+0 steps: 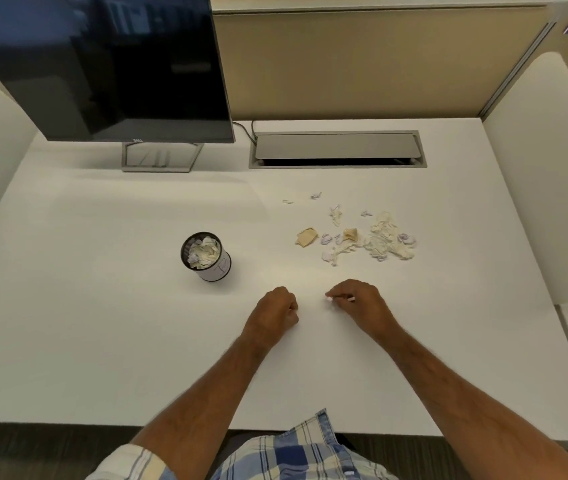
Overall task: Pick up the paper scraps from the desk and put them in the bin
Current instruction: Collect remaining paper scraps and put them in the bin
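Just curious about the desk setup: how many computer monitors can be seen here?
1: the Dell monitor stands at the desk's back left, behind the bin. None seems hidden.

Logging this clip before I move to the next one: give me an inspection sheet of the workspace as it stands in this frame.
Surface: white desk, flat, well lit.
Job's things: small bin left of centre, upright, already full of crumpled paper; pile of paper scraps spread to its right, apart from it.
Clutter: nothing seen beyond the scraps.
Hands: left hand curled into a fist on the desk, nothing visible in it; right hand pinches a small white scrap at its fingertips.
Cables: dark cable runs behind the monitor to the desk cable hatch.
Surroundings: beige cubicle partition at the back, curved white side panels.
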A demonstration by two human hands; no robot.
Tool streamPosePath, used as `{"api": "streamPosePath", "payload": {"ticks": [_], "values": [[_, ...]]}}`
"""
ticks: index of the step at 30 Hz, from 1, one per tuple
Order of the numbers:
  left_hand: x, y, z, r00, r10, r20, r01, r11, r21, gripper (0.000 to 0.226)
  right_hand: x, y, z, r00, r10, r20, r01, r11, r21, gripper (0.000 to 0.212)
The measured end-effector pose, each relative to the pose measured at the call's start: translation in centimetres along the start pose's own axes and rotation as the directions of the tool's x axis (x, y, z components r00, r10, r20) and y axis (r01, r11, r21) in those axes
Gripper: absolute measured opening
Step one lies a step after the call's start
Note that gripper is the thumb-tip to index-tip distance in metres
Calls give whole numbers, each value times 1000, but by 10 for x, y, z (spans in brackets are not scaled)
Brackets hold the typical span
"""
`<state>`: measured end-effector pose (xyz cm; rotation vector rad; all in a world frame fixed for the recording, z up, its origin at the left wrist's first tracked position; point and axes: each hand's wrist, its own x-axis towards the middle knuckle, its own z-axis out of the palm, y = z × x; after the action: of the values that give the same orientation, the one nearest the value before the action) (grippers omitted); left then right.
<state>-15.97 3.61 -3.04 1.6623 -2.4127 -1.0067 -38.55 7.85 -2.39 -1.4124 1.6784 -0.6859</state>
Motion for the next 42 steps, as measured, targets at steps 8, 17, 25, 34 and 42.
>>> {"api": "streamPosePath", "payload": {"ticks": [8,17,25,34,42], "values": [[-22,-28,-45,973,-68,-222,3,960,-280,9,24,-53,24,975,219,40,-200,781,591,16],[-5,-74,-142,846,-72,-528,-88,958,-272,16,66,-133,48,995,58,82,-95,819,567,17],[11,-119,-165,910,-172,-377,56,952,-300,17,102,-181,78,991,-65,121,16,931,365,13],[4,-121,-168,915,-273,-298,37,790,-612,30,124,-207,116,979,-148,139,140,988,65,21],[-4,-124,-177,903,-283,-324,-23,721,-692,38,126,-217,125,962,-214,167,225,973,-51,20]]}}
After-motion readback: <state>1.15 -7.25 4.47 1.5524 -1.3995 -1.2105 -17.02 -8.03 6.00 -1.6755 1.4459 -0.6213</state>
